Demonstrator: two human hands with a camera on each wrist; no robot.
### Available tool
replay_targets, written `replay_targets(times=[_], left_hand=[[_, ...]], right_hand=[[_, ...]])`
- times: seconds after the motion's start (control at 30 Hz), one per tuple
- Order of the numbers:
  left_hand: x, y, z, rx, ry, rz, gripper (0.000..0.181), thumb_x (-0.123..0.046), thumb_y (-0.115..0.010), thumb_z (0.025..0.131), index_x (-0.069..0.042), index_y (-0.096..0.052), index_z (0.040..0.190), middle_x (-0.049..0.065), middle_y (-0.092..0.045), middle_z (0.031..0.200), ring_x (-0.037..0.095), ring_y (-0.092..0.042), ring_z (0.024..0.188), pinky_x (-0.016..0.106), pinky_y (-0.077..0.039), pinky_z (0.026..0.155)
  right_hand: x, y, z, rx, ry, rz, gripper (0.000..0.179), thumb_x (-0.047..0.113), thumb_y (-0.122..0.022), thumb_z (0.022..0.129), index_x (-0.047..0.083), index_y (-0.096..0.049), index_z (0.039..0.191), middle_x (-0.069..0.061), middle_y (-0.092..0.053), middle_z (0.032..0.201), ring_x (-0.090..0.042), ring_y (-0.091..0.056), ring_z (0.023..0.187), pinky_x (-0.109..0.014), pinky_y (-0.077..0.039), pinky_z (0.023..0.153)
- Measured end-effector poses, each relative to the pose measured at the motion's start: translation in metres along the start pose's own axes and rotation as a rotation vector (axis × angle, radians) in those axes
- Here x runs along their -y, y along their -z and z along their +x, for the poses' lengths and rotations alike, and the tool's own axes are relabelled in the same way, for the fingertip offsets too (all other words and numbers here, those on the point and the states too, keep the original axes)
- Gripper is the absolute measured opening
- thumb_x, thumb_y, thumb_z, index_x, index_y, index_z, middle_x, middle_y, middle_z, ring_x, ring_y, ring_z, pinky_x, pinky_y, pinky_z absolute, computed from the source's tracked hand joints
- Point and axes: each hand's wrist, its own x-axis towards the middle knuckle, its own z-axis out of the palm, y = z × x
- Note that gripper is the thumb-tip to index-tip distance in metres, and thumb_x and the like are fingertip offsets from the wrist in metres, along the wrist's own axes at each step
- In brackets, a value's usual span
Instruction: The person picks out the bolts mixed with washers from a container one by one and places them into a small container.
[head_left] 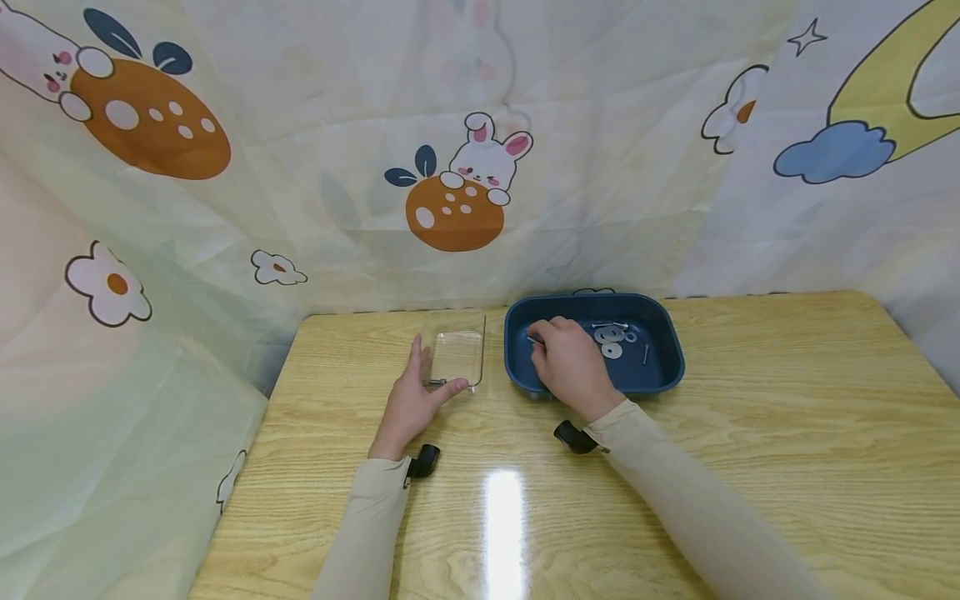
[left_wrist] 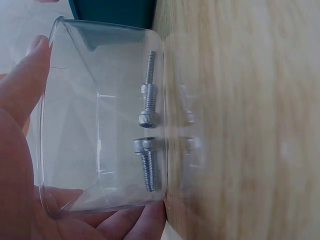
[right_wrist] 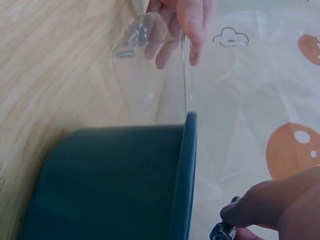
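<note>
My left hand grips a clear plastic box, thumb at its near wall and fingers along the left side. Several silver socket-head bolts lie inside, along the box's bottom in the left wrist view. Over the left part of a dark blue bin, my right hand pinches a bolt between thumb and fingers. Part of that bolt is hidden by the fingertips. Loose washers and a few thin screws lie on the bin's floor, to the right of this hand.
Box and bin stand side by side near the back edge of a wood-grain table, with a narrow gap between them. A printed cloth hangs right behind the table and along its left side. Each wrist wears a small black camera.
</note>
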Motion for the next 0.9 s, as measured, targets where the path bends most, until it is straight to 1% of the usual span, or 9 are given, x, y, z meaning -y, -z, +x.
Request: replay_targets(times=[0.17,0.33,0.43,0.67,0.8,0.9], left_hand=[[0.000,0.000,0.001,-0.003,0.001,0.000,0.109,-0.060,-0.067,0.074,-0.035,0.011,0.146,0.010,-0.022,0.151,0.021,-0.030,0.134,0.043,-0.028,0.107],[0.000,0.000,0.001,0.000,0.012,-0.003,0.108,-0.057,-0.068,0.075,-0.037,0.012,0.145,0.009,-0.022,0.152,0.020,-0.030,0.134,0.042,-0.028,0.107],[0.001,0.000,0.001,0.005,0.012,-0.007,0.107,-0.055,-0.068,0.076,-0.038,0.013,0.144,0.009,-0.021,0.152,0.021,-0.030,0.134,0.043,-0.028,0.107],[0.003,-0.001,0.000,0.000,0.011,-0.014,0.108,-0.056,-0.068,0.075,-0.038,0.013,0.145,0.009,-0.022,0.152,0.020,-0.030,0.134,0.042,-0.027,0.107],[0.002,-0.001,0.001,-0.003,0.016,-0.018,0.108,-0.055,-0.069,0.075,-0.038,0.012,0.145,0.008,-0.022,0.151,0.020,-0.030,0.134,0.042,-0.028,0.107],[0.002,0.000,0.001,-0.002,0.010,-0.020,0.107,-0.054,-0.069,0.076,-0.037,0.011,0.145,0.009,-0.022,0.151,0.021,-0.030,0.134,0.043,-0.028,0.107]], right_hand=[[0.007,-0.002,0.002,0.009,0.009,0.000,0.017,0.009,-0.061,0.086,0.008,-0.068,0.102,-0.008,-0.062,0.091,-0.022,-0.056,0.078,-0.035,-0.049,0.064],[0.015,-0.007,0.003,0.018,0.022,0.002,0.017,0.010,-0.061,0.087,0.009,-0.068,0.103,-0.007,-0.062,0.092,-0.020,-0.055,0.078,-0.032,-0.048,0.063],[0.020,-0.011,0.004,0.013,0.039,0.014,0.017,0.009,-0.061,0.087,0.008,-0.068,0.103,-0.007,-0.062,0.092,-0.019,-0.054,0.077,-0.029,-0.047,0.062],[0.031,-0.021,0.008,-0.006,0.068,0.023,0.015,0.009,-0.062,0.086,0.009,-0.069,0.099,-0.004,-0.062,0.089,-0.018,-0.054,0.077,-0.030,-0.048,0.062],[0.035,-0.026,0.009,-0.001,0.091,0.035,0.014,0.009,-0.062,0.086,0.009,-0.069,0.099,-0.003,-0.061,0.087,-0.017,-0.053,0.076,-0.028,-0.047,0.062],[0.038,-0.030,0.010,0.009,0.116,0.044,0.014,0.009,-0.063,0.086,0.009,-0.069,0.099,-0.003,-0.062,0.089,-0.016,-0.054,0.078,-0.027,-0.047,0.063]])
